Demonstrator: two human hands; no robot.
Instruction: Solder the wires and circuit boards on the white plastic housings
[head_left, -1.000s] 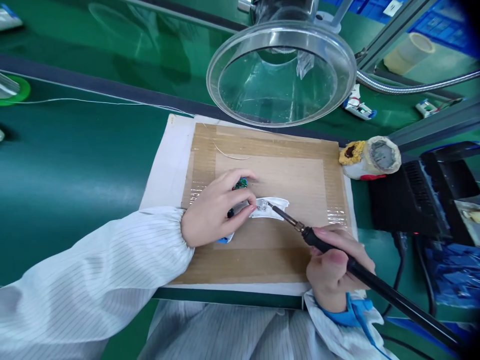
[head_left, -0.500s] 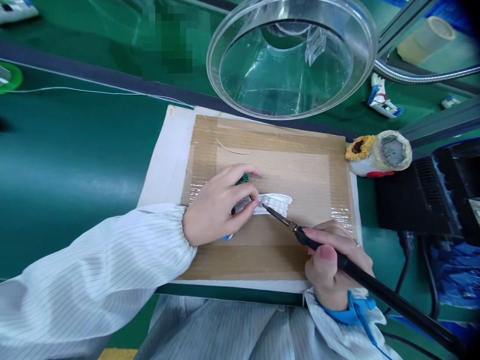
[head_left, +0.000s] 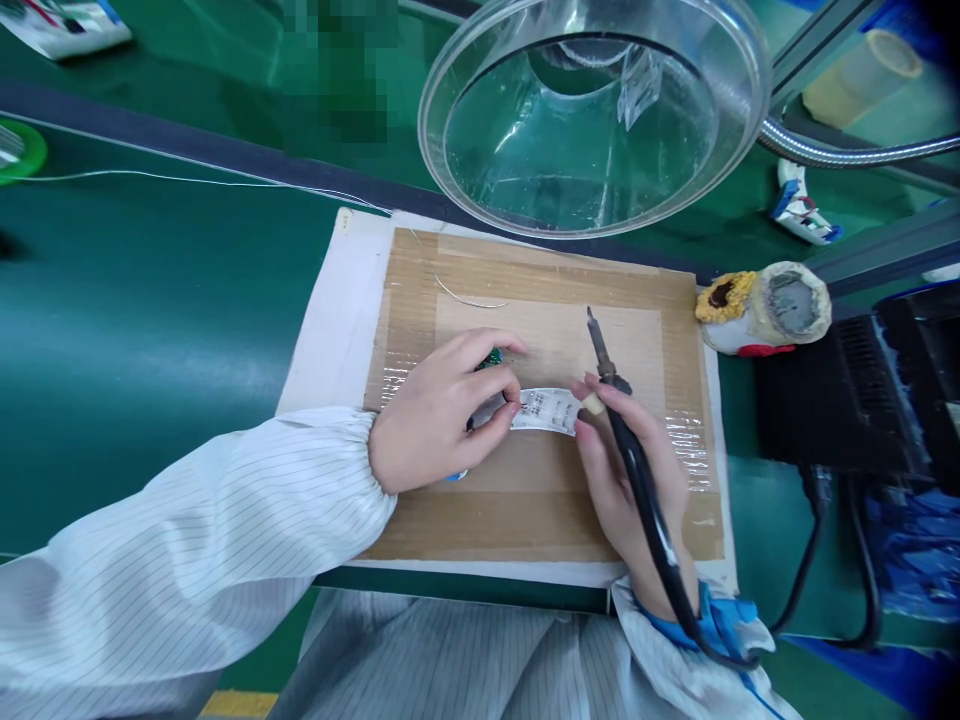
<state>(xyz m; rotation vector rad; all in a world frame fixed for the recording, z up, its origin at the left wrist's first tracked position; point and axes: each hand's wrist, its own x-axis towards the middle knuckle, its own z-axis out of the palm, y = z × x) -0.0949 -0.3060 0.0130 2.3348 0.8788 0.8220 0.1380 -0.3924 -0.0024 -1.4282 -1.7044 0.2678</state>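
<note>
My left hand (head_left: 442, 410) is closed in a pinch, thumb and forefinger together at the left end of a curved white strip (head_left: 551, 411) with rows of small dark marks. Under its fingers a green circuit board (head_left: 491, 357) shows in part, and a bit of blue (head_left: 456, 476) peeks out below. The palm hides the rest. My right hand (head_left: 637, 480) is wrapped round a soldering iron (head_left: 634, 455), whose tip points up and away from the strip. Its thumb and fingertips reach the strip's right end; whether they grip it I cannot tell.
A taped cardboard sheet (head_left: 525, 525) lies under the work, with a thin wire (head_left: 471, 302) on it. Above hangs a clear round hood (head_left: 435, 170). A flower-trimmed pot (head_left: 795, 305) and a black box (head_left: 810, 400) stand right. A green solder spool (head_left: 30, 152) is far left.
The soldering iron has swung from pointing left at the strip to pointing up. My right hand has moved left to the strip's right end. My left hand keeps its place.
</note>
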